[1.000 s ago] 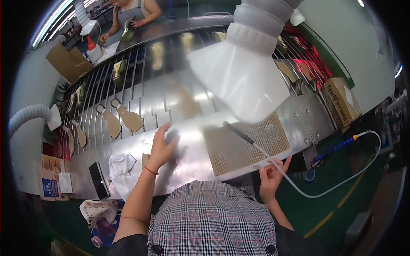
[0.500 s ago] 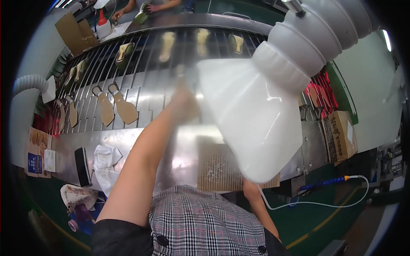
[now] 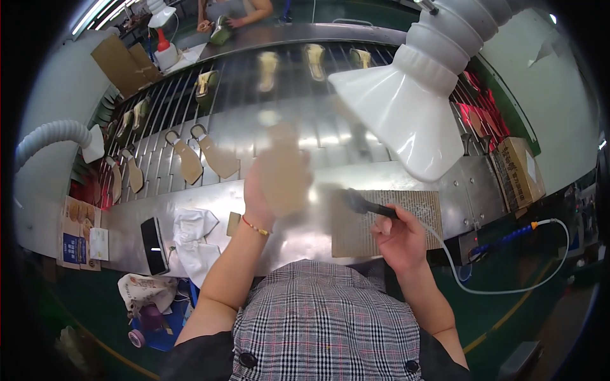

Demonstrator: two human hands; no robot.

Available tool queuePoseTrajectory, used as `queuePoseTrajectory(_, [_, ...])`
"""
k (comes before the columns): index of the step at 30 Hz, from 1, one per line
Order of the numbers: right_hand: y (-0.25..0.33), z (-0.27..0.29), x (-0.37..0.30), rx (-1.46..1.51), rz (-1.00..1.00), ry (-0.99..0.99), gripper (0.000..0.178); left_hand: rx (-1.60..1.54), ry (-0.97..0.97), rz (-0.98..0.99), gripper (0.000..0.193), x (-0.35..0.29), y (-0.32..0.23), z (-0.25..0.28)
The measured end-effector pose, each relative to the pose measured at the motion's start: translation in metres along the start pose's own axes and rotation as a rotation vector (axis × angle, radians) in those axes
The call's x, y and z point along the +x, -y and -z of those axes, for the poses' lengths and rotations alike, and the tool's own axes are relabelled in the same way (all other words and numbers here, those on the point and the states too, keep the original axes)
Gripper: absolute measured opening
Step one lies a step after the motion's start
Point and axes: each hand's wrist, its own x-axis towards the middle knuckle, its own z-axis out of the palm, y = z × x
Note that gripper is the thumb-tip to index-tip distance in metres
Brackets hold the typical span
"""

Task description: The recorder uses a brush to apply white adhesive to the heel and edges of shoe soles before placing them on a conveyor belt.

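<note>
My left hand is wrapped round a tan shoe sole, blurred by motion, held above the near metal edge of the conveyor. In my right hand is a black-handled brush; its dark head points left toward the sole but stays apart from it. A thin white tube runs off behind that hand. Beneath the brush lies a ribbed cardboard sheet with glue-like marks. Left of my left hand, a pair of tan soles rests on the conveyor rods.
A white funnel-shaped hood hangs over the right side. Several shoe parts lie on the far rods. A phone and white cloth sit at near left. One cardboard box stands right. Across the conveyor, a person handles a shoe.
My left hand has drawn back from the conveyor toward me with the sole. My right hand has risen from beside the cardboard sheet, and the brush now shows. The whole view has shifted.
</note>
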Motion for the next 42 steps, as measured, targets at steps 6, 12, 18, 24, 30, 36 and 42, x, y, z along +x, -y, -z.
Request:
queuePoseTrajectory(6, [-0.032,-0.092,-0.013,-1.006,0.571,0.131,0.018,0.284,0.066,-0.102,0.051,-0.062,0.027,-0.025])
queuePoseTrajectory(12, [-0.052,-0.127,-0.035,-1.488,1.148,0.651,0.033,0.419,0.002,-0.324,0.056,-0.088,0.034,-0.054])
queuePoseTrajectory(18, [-0.05,-0.133,-0.048,-1.468,1.012,0.734,0.034,0.318,0.031,-0.329,0.059,-0.086,0.019,-0.057])
queuePoseTrajectory(24, [-0.047,-0.133,-0.046,-1.49,0.931,0.65,0.037,0.349,0.069,-0.416,0.051,-0.085,0.017,-0.063])
queuePoseTrajectory(30, [-0.042,-0.133,-0.046,-1.535,0.908,0.612,0.037,0.013,0.089,-0.2,0.053,-0.082,0.003,-0.05])
queuePoseTrajectory(36, [-0.04,-0.135,-0.047,-1.419,0.871,0.844,0.03,-0.085,0.124,-0.032,0.06,-0.083,-0.001,-0.039])
queuePoseTrajectory(42, [-0.034,-0.131,-0.049,-1.358,0.839,1.022,0.032,-0.091,-0.022,0.013,0.066,-0.089,0.0,-0.048])
